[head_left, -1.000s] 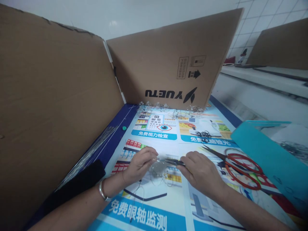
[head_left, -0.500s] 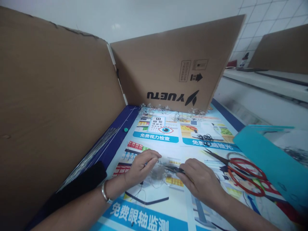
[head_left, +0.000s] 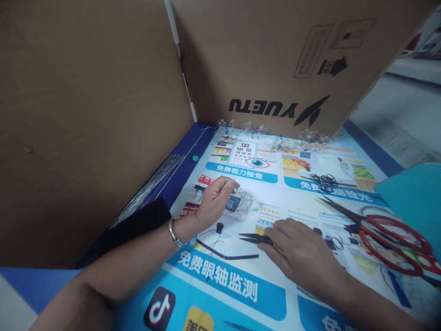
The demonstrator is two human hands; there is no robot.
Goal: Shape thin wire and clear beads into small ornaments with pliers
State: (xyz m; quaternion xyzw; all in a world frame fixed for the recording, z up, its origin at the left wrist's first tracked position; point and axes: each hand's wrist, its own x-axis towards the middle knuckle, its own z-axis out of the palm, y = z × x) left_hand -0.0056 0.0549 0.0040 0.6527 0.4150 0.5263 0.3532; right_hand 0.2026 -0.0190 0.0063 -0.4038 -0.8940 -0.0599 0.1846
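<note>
My left hand, wearing a silver bangle at the wrist, pinches a small see-through piece of bent thin wire. The piece extends to the right of the fingertips, and its exact form is hard to make out. My right hand is wrapped round a pair of fine-nosed pliers. Their dark jaws point left, slightly parted, below the wire piece and apart from it. A dark bead-like bit with a thin wire lies on the printed sheet under my left hand.
Red-handled scissors lie to the right, by a turquoise box. Black wire loops sit behind. Finished-looking wire pieces line the cardboard wall. Straight wires and a black object lie left.
The pliers have come away from the wire piece, down and to the right of it. My left hand has turned upward, still pinching the piece. The camera view has tilted down.
</note>
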